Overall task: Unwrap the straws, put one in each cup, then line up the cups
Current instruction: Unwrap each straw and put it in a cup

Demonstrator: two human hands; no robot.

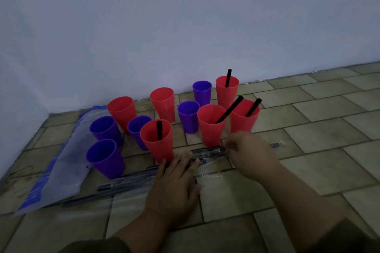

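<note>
Several red and purple cups stand on the tiled floor near the wall. Black straws stick out of several red cups: the near one [158, 139], the back right one [227, 88], and two more [211, 123] [244, 117]. The purple cups, such as the nearest [104, 158], hold no straw. A strip of wrapped black straws [207, 152] in clear plastic lies in front of the cups. My left hand [174, 183] lies flat on the strip, fingers spread. My right hand [246, 154] pinches the strip's right part.
A blue and clear plastic bag [59, 166] lies flat at the left beside the purple cups. More wrapped straws [123, 183] lie on clear film at front left. A pale wall runs close behind the cups, with a corner at the left.
</note>
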